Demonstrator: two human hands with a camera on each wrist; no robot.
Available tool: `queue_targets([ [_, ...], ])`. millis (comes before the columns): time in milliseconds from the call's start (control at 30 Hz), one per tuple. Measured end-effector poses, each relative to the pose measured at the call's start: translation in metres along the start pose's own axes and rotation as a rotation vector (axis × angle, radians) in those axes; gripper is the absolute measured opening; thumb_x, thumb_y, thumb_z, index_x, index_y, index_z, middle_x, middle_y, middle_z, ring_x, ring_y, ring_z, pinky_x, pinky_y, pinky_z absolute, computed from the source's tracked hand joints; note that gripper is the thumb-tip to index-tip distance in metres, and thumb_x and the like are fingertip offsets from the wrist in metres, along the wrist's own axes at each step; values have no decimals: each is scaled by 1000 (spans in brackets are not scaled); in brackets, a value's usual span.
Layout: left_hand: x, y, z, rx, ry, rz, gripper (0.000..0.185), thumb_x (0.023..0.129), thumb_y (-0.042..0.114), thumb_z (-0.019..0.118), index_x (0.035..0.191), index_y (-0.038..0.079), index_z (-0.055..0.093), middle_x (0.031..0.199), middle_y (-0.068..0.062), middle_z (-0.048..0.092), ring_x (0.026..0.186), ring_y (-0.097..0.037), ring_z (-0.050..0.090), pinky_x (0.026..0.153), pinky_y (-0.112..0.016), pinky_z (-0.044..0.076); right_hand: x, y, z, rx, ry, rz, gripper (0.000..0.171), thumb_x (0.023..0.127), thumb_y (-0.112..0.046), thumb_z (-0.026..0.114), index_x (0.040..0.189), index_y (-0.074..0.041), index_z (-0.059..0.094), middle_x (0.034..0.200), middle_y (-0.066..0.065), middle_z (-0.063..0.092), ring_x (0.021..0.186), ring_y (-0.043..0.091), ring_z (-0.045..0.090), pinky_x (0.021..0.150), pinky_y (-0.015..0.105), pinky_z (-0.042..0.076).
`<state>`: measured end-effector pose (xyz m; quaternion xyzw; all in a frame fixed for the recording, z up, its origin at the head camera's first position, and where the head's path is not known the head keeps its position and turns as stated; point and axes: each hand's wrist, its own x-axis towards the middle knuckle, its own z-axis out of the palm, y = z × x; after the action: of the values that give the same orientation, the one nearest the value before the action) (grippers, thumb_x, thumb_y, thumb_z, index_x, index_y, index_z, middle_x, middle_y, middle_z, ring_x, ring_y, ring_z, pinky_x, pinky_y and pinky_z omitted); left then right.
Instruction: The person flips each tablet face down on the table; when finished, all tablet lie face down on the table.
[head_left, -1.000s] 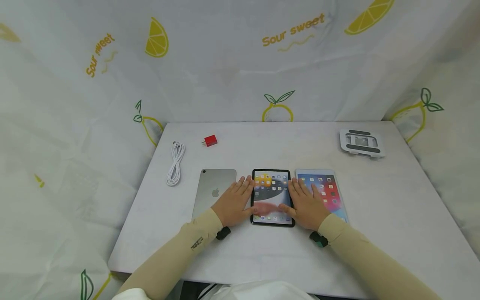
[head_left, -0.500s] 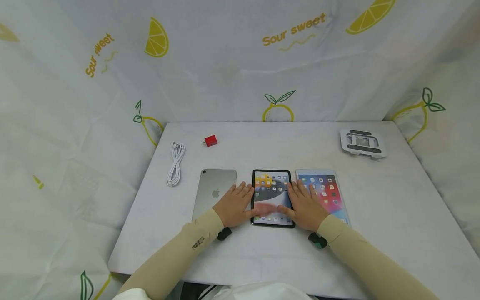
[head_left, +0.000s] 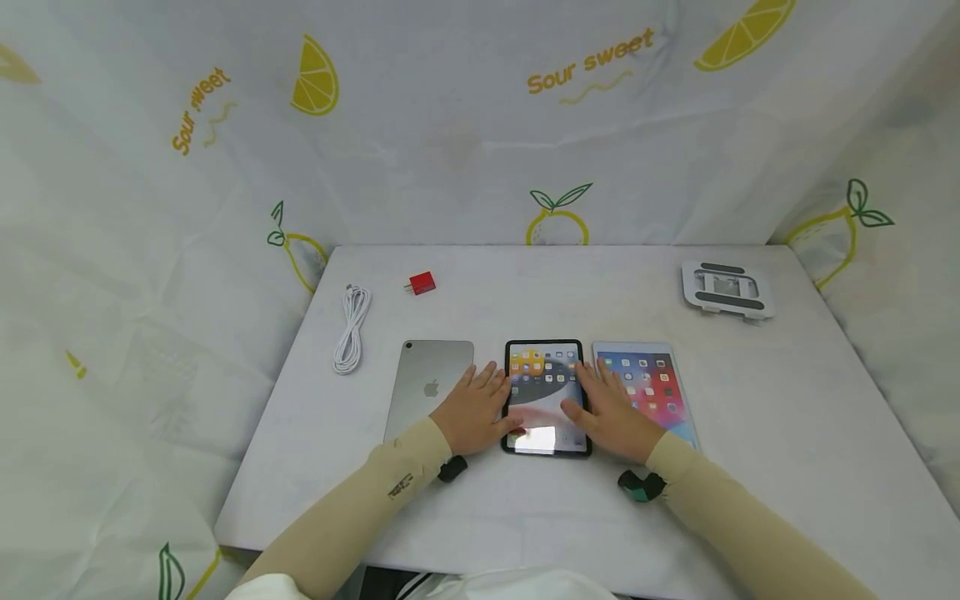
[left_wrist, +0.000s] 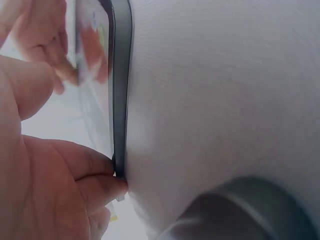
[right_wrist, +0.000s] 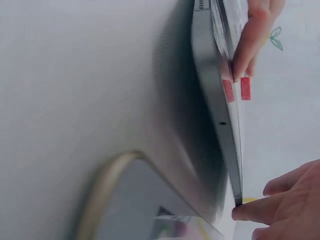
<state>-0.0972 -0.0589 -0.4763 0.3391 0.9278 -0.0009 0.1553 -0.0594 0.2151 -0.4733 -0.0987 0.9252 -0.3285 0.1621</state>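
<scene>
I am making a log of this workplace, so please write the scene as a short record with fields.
Left hand: fingers touch left edge of black-framed tablet
Right hand: fingers touch its right edge
Black-framed tablet: screen up, lit
Left neighbour: silver tablet, back up
Right neighbour: white-framed tablet, screen up, lit
Back left: bundled white cable, red plug
Back right: white-and-gray frame

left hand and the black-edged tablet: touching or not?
Touching. The left wrist view shows it: fingertips of the left hand meet the dark side of the black-edged tablet, no gap visible.
</scene>
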Motion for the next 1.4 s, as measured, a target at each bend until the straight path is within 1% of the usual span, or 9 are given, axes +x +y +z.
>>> queue_targets([
  [233,4,0,0,-26,2,-28,80,112,64,31,168,8,34,173,-8,31,163,-27,11,130,-51,3,-5,-19,-9,95,65,-75,83,111,-45,54,172,-6,13,177,21,4,161,46,-7,112,86,10],
  [400,9,3,-6,-97,47,-1,80,112,65,25,168,9,34,173,-5,30,163,-26,13,129,-57,2,-4,-38,-17,221,75,-155,79,114,-42,48,173,-11,7,179,15,1,162,41,-7,112,87,4],
  [533,9,4,-11,-211,109,36,81,111,67,20,168,11,34,173,-2,31,162,-22,18,129,-59,4,-1,-49,-18,283,57,-225,75,116,-41,42,173,-14,3,179,12,-2,162,38,-8,114,85,1],
  [633,2,2,-21,-332,181,86,77,112,64,29,169,12,32,172,-1,33,160,-21,26,129,-57,12,4,-55,-16,302,42,-273,73,116,-40,40,174,-17,1,179,9,-3,163,35,-7,116,83,1],
  [767,-9,-5,-32,-449,313,171,72,112,52,48,168,9,33,169,-5,39,155,-22,37,126,-51,27,12,-64,-10,281,19,-320,76,116,-49,37,173,-19,-1,179,7,-4,162,36,-6,116,83,2],
  [867,-17,-13,-36,-507,398,223,71,111,43,58,167,7,34,167,-7,42,152,-23,41,124,-48,32,17,-68,-3,247,-1,-337,81,114,-58,34,173,-18,-2,179,9,-3,161,42,-6,114,85,3],
  [1033,-34,-30,-36,-564,459,271,70,108,30,67,165,3,37,168,-10,39,152,-28,42,123,-51,33,19,-66,12,177,-58,-308,80,114,-57,35,173,-14,3,178,12,4,160,48,-3,114,84,7],
  [1233,-55,-50,-34,-601,446,222,62,107,23,69,160,1,46,167,-9,41,151,-30,42,122,-53,35,17,-52,30,25,-182,-248,75,115,-47,42,171,-4,15,176,14,18,162,42,0,122,70,3],
  [1400,-62,-57,-31,-570,484,156,54,104,15,68,153,-2,55,159,-12,53,146,-32,47,117,-53,42,13,-42,36,-34,-237,-227,79,113,-51,46,170,-2,22,175,17,20,162,44,2,123,68,4],
])
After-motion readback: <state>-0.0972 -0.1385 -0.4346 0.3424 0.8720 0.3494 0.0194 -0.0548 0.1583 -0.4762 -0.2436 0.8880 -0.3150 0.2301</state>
